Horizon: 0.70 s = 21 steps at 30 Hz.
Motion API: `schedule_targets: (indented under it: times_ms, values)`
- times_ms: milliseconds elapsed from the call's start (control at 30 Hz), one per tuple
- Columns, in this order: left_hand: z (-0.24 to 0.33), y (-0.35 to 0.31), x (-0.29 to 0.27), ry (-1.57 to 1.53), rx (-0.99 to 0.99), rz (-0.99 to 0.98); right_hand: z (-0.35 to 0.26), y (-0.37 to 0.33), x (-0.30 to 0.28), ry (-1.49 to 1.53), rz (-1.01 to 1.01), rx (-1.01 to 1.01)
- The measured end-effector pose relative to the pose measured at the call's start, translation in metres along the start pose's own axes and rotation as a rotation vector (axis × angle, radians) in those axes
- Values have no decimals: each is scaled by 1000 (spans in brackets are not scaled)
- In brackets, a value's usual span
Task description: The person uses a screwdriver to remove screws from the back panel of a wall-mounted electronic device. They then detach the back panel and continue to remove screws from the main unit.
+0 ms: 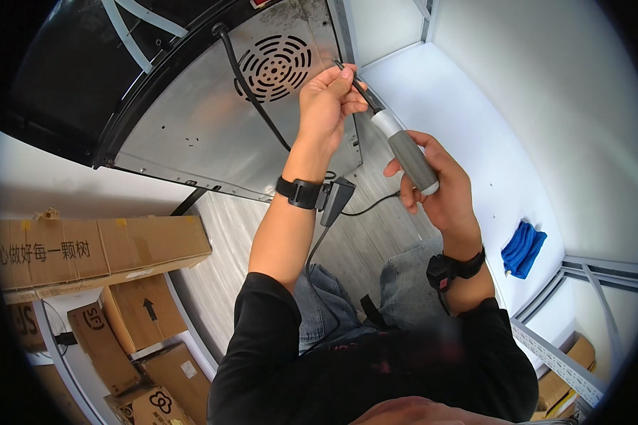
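A screwdriver (412, 161) with a grey and white handle and a dark shaft slants between my hands. My right hand (448, 185) is closed around the handle. Near the shaft's tip, the fingers of my left hand (325, 106) are pinched; whether a small part such as a screw is in them, I cannot make out. Both hands are in front of the right edge of a silver metal panel (198, 138) on a black appliance (64, 85). A round pattern of vent slots (274, 69) lies left of my left hand, with a black cord (252, 95) hanging across it.
A white shelf (468, 163) runs along the right, with a folded blue cloth (524, 249) on it. Cardboard boxes (145, 244) are stacked at the lower left on metal shelving. Black straps with small devices and a cable are on both my forearms.
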<state>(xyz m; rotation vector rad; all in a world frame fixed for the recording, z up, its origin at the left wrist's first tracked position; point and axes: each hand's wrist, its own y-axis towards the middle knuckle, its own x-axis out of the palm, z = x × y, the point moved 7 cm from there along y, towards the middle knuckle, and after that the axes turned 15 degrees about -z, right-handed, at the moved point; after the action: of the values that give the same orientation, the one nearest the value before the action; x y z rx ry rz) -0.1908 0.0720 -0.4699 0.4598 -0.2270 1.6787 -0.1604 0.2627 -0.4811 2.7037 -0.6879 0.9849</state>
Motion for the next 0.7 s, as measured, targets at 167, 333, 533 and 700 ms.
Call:
schedule_targets:
  times_ms: [167,333,533,700]
  values:
    - [2,-4,4,-68,-45,-14,-15,-4,9,-515,204,-170]
    - [4,-5,4,54,-84,33,-25,-9,17,-1065,370,-350]
    - [-2,-1,-2,52,-59,75,-8,-2,-2,-313,250,-161]
    - [0,0,1,3,-32,26,2,2,-4,20,-47,-34]
